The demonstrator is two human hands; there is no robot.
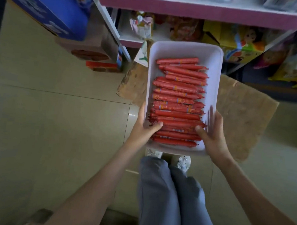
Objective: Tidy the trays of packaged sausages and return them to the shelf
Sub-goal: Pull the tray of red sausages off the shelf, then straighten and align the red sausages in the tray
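A white rectangular tray is held in front of me, lengthways toward the shelf. It is filled with several red packaged sausages lying crosswise in a stack. My left hand grips the tray's near left rim, thumb inside on the sausages and fingers underneath. My right hand is at the near right rim, thumb on the sausages; its fingers are straight and blurred against the tray's inner wall.
The white shelf with pink edge strips holds snack packets on a lower level behind the tray's far end. Blue cartons and a brown box stand at left. A brown mat lies on the tiled floor; my legs are below.
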